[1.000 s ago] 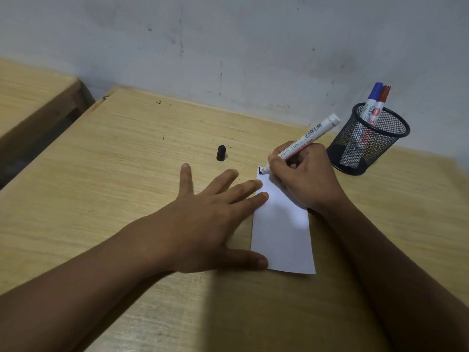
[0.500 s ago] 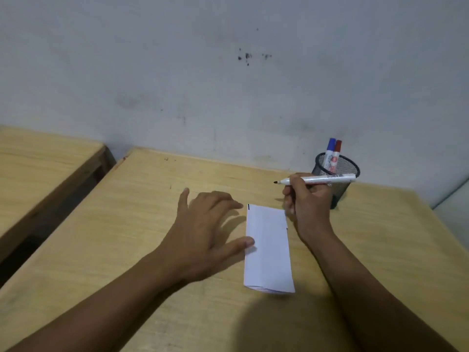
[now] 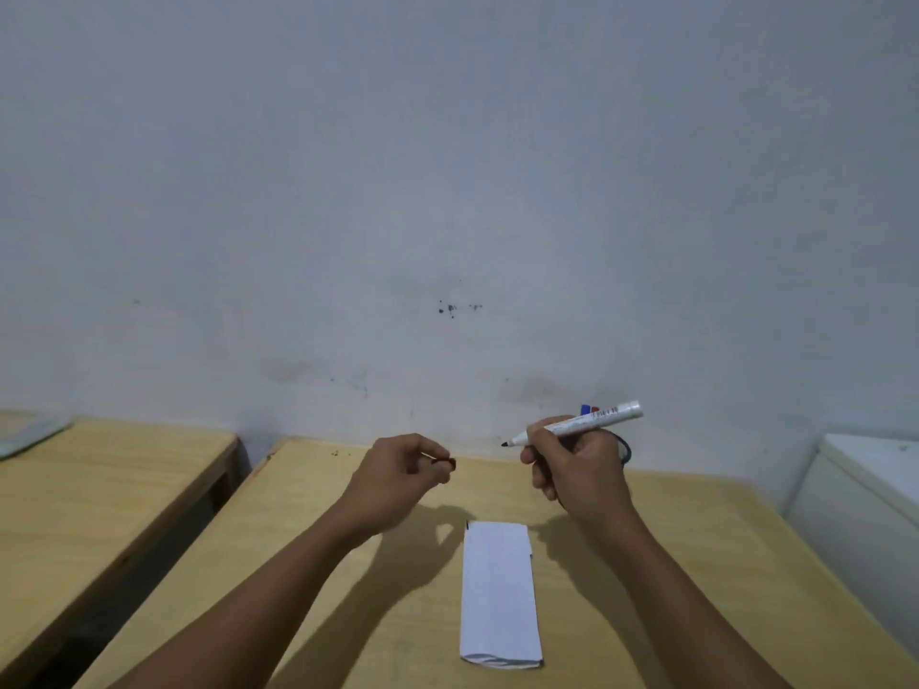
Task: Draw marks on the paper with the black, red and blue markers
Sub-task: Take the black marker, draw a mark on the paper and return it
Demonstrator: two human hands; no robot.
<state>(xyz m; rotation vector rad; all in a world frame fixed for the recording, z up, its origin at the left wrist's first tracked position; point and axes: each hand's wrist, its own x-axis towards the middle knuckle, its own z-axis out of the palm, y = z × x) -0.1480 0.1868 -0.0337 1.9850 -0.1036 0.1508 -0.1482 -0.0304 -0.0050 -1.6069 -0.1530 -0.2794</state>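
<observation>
Pale grey wall point(image 3: 447, 191) filling the upper part of the view, scuffed, with a small cluster of dark specks near the middle. Light wooden desk point(image 3: 696, 564) below it, butted against the wall; a second wooden desk point(image 3: 99, 489) to the left, separated by a dark gap. White cabinet or box edge point(image 3: 870, 489) at the far right, too little shown to name better.

Two bare forearms reaching in from the bottom edge, both raised above the desk. White paper point(image 3: 500, 589), a narrow upright strip, flat on the desk between the arms, touched by neither hand; a tiny black mark at its far left corner, a curled or folded near end with grey streaks.

Right hand point(image 3: 577, 469) closed around the black marker point(image 3: 577, 425), uncapped, barrel lying nearly level, dark tip pointing left toward the other hand, white rear end out to the right. Left hand point(image 3: 398, 469) curled, fingertips pinched on a small dark thing point(image 3: 450, 462), apparently the black cap, though blurred. Tip and cap apart, facing each other across open air.

Behind the right hand, mostly hidden: black mesh holder rim point(image 3: 625, 450), with the blue marker point(image 3: 586, 408) and red marker point(image 3: 595, 409) tops just peeping above the held barrel.
</observation>
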